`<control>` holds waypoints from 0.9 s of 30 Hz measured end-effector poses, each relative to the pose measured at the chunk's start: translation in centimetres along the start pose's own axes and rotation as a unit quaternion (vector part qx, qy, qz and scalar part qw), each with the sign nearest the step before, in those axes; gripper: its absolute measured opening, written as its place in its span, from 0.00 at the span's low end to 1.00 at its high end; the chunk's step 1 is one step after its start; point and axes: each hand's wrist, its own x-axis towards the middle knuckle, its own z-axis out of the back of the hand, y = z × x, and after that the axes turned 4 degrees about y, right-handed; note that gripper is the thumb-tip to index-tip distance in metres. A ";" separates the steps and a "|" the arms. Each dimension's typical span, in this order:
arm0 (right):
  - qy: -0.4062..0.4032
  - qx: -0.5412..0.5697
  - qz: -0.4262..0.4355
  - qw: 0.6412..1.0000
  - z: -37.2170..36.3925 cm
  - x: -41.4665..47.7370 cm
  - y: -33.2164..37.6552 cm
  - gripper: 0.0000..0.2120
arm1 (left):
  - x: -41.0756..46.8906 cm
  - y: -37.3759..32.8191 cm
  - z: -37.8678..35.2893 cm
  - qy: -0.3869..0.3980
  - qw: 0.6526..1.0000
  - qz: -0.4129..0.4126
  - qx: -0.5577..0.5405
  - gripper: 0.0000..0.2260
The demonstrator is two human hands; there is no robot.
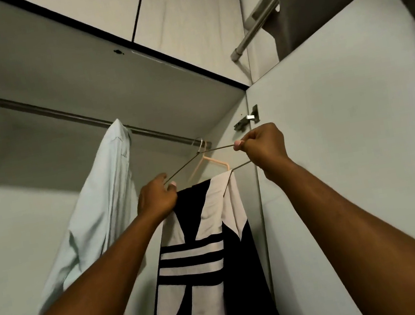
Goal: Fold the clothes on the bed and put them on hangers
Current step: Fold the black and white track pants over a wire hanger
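L grip (156, 196) & R grip (262, 145) pinch wire hanger (217, 148); garment (203, 240) hangs btwn, below.

The garment (199, 263) at 6 o'clock is black with white panels and alternating black and white bars across it. The shirt (107, 207) at 9 o'clock is pale mint. The wire hanger (216, 149) is thin grey, and the plastic hanger (215, 162) behind it is pale pink. The rail (56, 114) is dull silver. The curtain (325, 0) at 1 o'clock is grey.
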 end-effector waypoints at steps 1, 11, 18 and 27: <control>-0.012 -0.008 0.003 1.000 -0.9 0.8 -0.4 0.06 | 0.5 0.3 -0.8 0.011 1.000 -0.012 0.000 0.21; -0.137 -0.110 0.012 0.984 -9.4 11.1 -3.7 0.08 | 8.7 2.5 -7.2 0.092 0.985 -0.140 -0.042 0.21; -0.169 -0.126 -0.017 0.978 -13.8 16.0 -6.6 0.06 | 12.2 4.4 -9.2 0.161 0.968 -0.149 -0.126 0.29; -0.162 -0.186 -0.006 0.969 -18.4 17.7 -8.4 0.03 | 13.9 7.1 -11.7 0.231 0.961 -0.150 -0.016 0.41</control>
